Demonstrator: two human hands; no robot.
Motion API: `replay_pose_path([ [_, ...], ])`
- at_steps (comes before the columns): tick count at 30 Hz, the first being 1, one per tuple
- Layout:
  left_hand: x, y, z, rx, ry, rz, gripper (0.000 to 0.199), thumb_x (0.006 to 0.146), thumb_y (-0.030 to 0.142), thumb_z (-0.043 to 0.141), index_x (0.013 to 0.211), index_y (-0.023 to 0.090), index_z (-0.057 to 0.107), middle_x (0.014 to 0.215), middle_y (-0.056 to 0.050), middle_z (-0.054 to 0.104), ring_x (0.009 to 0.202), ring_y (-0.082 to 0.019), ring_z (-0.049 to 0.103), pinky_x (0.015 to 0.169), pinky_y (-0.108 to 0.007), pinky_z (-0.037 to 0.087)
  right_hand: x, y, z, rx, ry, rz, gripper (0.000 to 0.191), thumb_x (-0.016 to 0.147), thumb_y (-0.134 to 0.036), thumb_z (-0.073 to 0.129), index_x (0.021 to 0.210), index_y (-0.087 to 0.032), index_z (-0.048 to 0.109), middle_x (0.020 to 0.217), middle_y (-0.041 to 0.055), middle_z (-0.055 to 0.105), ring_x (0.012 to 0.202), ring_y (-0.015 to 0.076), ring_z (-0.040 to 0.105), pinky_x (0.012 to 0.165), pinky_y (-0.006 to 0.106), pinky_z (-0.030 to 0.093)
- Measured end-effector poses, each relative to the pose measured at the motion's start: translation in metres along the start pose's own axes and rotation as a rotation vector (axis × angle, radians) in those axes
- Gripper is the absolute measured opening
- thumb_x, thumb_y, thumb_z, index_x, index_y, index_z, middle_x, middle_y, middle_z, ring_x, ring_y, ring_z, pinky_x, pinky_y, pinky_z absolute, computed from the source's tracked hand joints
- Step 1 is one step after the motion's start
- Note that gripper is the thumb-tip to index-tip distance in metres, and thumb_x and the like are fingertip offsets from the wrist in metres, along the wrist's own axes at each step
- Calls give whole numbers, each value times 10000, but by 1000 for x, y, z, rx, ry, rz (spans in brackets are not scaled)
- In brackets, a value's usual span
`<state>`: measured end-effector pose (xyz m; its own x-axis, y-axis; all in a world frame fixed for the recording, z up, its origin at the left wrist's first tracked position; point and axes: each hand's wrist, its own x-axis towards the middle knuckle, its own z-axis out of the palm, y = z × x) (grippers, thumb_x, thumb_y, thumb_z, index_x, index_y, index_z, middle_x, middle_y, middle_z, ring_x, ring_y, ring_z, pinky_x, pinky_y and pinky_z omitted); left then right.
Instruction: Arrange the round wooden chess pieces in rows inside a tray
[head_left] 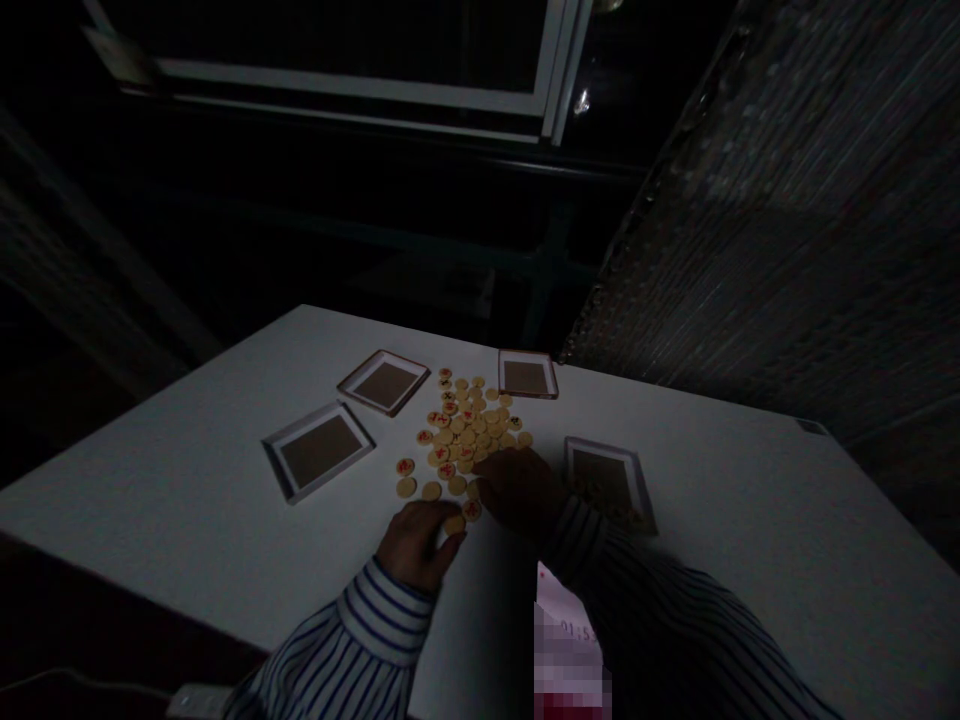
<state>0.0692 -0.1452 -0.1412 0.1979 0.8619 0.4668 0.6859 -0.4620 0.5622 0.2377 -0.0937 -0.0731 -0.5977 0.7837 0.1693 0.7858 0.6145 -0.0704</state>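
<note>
Round wooden pieces, some marked with red or black characters, lie in a loose heap on the white table. At the near side of the heap, my left hand is closed on a wooden piece between thumb and fingers. Beside it, a red-marked piece lies face up. My right hand reaches over the heap's near right edge, fingers bent down at the pieces; its fingertips are dark, and whether they hold one is hidden.
Two shallow open boxes, one farther back and one nearer, lie left of the heap. Another box sits behind it. A fourth box with several pieces is by my right forearm. A lit screen shows below that arm.
</note>
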Motion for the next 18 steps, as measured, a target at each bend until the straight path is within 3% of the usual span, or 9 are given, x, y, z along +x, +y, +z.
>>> replay_pose_path([
  [10,29,15,-20,-351,161,-359,272,688,373,561,873,187,634,875,-46,669,817,-183,613,817,-344,467,-2,1,6,69,88,-41,216,805,-234,403,920,-167,572,857,67,623,831,163,545,749,291,356],
  [18,31,17,-14,-747,255,-616,311,629,379,626,813,131,657,814,-74,685,778,-197,624,784,-347,489,-3,-1,5,120,125,-62,220,810,-210,402,940,-162,573,846,71,630,840,162,550,763,291,365],
])
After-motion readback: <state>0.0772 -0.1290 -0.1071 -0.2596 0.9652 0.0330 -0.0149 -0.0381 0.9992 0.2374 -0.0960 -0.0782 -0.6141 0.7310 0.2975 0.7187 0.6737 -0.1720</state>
